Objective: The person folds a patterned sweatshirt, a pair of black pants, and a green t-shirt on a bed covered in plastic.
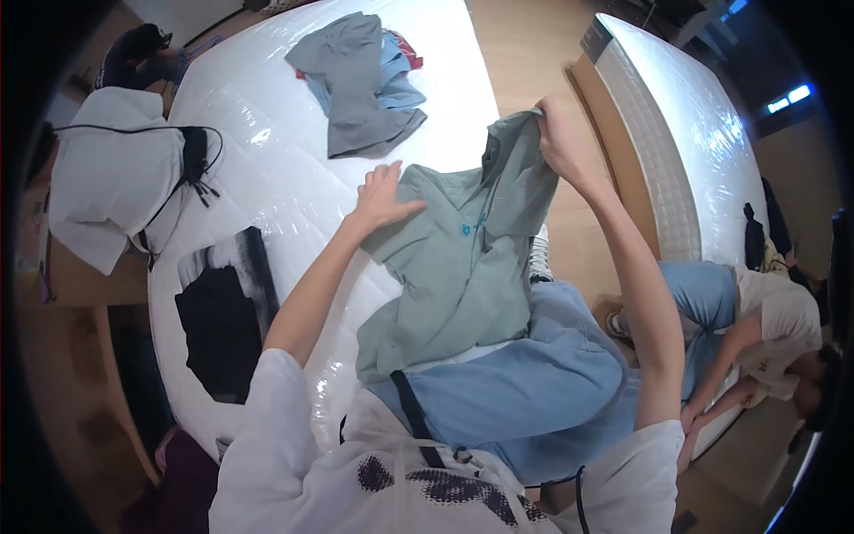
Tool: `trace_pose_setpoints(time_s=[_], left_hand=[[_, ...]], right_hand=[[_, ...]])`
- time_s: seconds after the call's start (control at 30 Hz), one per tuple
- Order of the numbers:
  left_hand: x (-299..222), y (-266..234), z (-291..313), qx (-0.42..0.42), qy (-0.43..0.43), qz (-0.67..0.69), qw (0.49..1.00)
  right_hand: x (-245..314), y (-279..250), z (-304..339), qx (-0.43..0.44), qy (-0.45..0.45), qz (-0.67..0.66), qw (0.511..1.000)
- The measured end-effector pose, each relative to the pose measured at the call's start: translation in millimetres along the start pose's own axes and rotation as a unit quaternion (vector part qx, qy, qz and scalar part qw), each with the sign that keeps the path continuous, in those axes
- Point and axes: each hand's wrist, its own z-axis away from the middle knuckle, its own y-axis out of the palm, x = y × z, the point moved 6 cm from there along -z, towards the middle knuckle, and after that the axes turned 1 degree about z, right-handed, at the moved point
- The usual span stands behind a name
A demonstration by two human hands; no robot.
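A sage-green short-sleeved shirt (454, 294) with a small blue mark near its neckline lies partly on the plastic-covered mattress and partly over my lap. My right hand (562, 147) is closed on an upper edge of it and holds that side raised, so the cloth hangs in folds. At the shirt's other side my left hand (384, 200) lies with fingers spread, its thumb over the cloth by the sleeve. Farther off is a rumpled heap with a grey garment (351, 84) on top, a light blue garment (398, 80) and some red cloth beneath.
The mattress (258, 169) is wrapped in shiny plastic. On its left side lie black folded clothes (220, 329) and a white garment (107, 169) with a black cord. Another wrapped mattress (667, 116) stands across the floor gap. One person (765, 320) sits at right, another (133, 58) at far left.
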Motion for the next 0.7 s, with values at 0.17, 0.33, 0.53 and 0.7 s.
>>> trace_pose_setpoints(time_s=[0.17, 0.33, 0.53, 0.7], left_hand=[[11.7, 37.3, -21.9, 0.070, 0.029, 0.049, 0.996], [7.8, -13.7, -9.7, 0.110, -0.040, 0.453, 0.884], [31.8, -268.3, 57.3, -0.057, -0.014, 0.412, 0.909], [-2.6, -403.3, 120.7, -0.227, 0.030, 0.146, 0.963]], right_hand=[[35.5, -73.2, 18.4, -0.005, -0.065, -0.035, 0.997], [79.4, -145.1, 57.7, -0.021, -0.057, -0.070, 0.996], [117.7, -224.8, 115.8, -0.028, -0.099, 0.028, 0.994], [112.4, -232.6, 139.7, -0.075, -0.061, 0.089, 0.991]])
